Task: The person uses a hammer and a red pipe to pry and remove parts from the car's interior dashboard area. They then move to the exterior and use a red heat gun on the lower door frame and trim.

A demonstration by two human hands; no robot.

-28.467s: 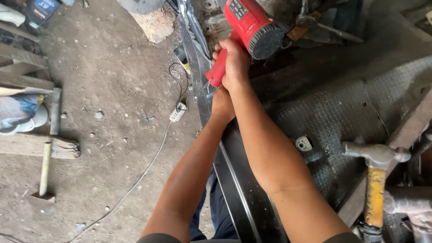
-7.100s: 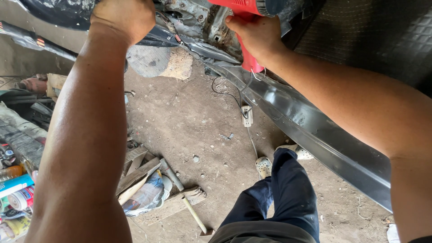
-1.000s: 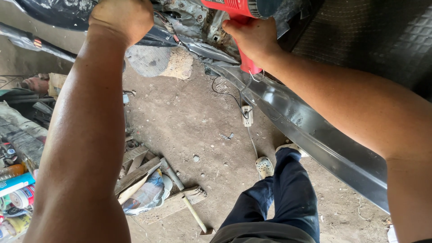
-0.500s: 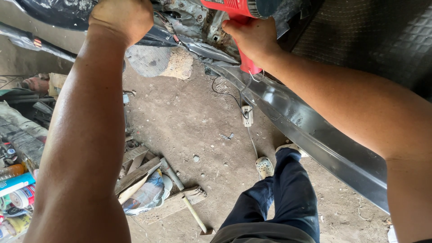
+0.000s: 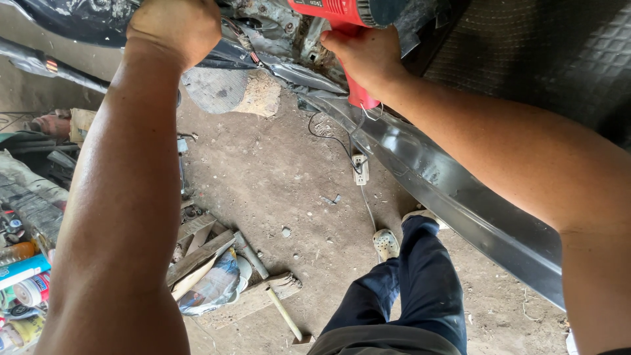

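Observation:
My right hand (image 5: 365, 56) grips the handle of a red heat gun (image 5: 335, 13) held up against the dark, rusty metal of a car body (image 5: 276, 33) at the top of the view. My left hand (image 5: 174, 26) is closed into a fist and pressed on a black panel (image 5: 72, 20) at the upper left; I cannot see anything in it. A shiny black sill (image 5: 453, 190) runs diagonally below the heat gun. The gun's cord hangs down to a white socket block (image 5: 360, 169) on the dirt floor.
My legs in dark blue trousers (image 5: 407, 289) and a light shoe (image 5: 386, 244) stand on the dirt floor. Wood scraps, a hammer (image 5: 273, 296) and a plastic bag (image 5: 213, 283) lie at lower left. Cans and bottles (image 5: 23, 276) crowd the left edge. A ribbed black mat (image 5: 552, 59) lies at right.
Almost nothing differs from a second ago: both hands hold their places, and the heat gun stays at the same spot on the car body.

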